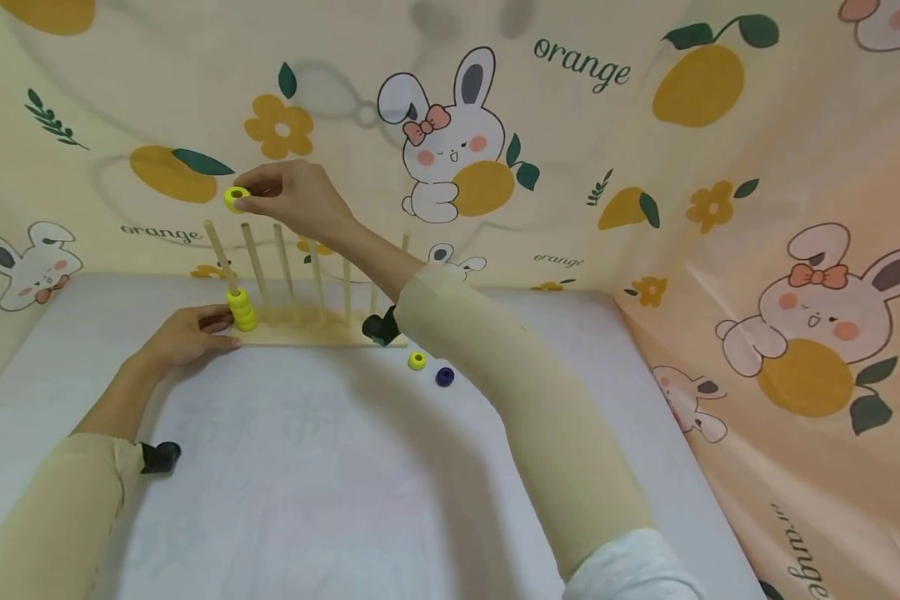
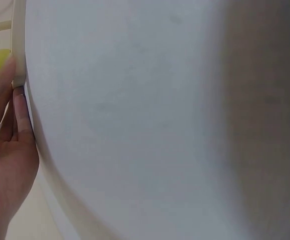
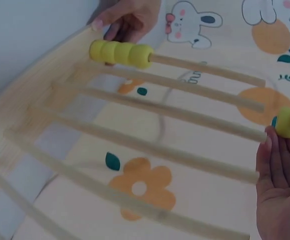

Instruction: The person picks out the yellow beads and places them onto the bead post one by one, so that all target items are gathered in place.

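Observation:
My right hand (image 1: 300,196) pinches a yellow bead (image 1: 229,202) between thumb and fingertips, above the top of the leftmost peg (image 1: 217,246) of a wooden peg stand (image 1: 315,336). In the right wrist view that bead (image 3: 285,123) is just beyond the peg tips. Several yellow beads (image 1: 242,310) are stacked at the bottom of the leftmost peg; the other pegs are bare. My left hand (image 1: 183,342) grips the left end of the stand's base. Its thumb and fingers lie at the base's edge in the left wrist view, beside the yellow stack (image 2: 0,61).
A loose yellow bead (image 1: 417,361) and a dark blue bead (image 1: 445,377) lie on the white table (image 1: 285,483), right of the stand. Behind it hangs a cloth (image 1: 570,150) printed with rabbits and oranges. The right forearm crosses in front of the stand's right end.

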A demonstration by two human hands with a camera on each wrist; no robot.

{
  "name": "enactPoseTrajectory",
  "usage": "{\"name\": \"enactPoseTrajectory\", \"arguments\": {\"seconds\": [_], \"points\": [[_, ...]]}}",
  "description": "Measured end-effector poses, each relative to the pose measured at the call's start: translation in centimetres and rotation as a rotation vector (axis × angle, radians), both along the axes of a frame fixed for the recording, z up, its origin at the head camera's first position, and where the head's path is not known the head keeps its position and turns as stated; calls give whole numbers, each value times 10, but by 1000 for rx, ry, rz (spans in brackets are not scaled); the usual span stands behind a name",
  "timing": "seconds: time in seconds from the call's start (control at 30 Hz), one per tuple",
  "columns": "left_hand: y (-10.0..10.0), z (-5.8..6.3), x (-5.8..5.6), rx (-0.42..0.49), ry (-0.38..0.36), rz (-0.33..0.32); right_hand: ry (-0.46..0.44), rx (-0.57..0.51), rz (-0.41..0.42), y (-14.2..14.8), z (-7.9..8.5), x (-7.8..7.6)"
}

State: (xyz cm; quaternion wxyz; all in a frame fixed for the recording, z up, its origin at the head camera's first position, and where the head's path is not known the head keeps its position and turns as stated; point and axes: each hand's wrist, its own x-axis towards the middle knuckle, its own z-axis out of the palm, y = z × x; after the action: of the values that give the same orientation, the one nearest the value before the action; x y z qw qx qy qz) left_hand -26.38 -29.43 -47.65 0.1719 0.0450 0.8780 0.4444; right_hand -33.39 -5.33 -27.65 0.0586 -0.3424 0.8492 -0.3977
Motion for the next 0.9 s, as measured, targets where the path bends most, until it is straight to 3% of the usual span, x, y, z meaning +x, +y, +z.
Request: {"name": "enactPoseTrajectory", "arguments": {"seconds": [0.23,0.57,0.9], "points": [[3,3,0,-3,4,-3,-73,-7,-11,-16,-3,0],[5,8,-2,1,10,-3,-41,58,-6,-29,-3,0],[0,2,1,-18,6,-2,-48,98,-39,-37,-7,2]]}}
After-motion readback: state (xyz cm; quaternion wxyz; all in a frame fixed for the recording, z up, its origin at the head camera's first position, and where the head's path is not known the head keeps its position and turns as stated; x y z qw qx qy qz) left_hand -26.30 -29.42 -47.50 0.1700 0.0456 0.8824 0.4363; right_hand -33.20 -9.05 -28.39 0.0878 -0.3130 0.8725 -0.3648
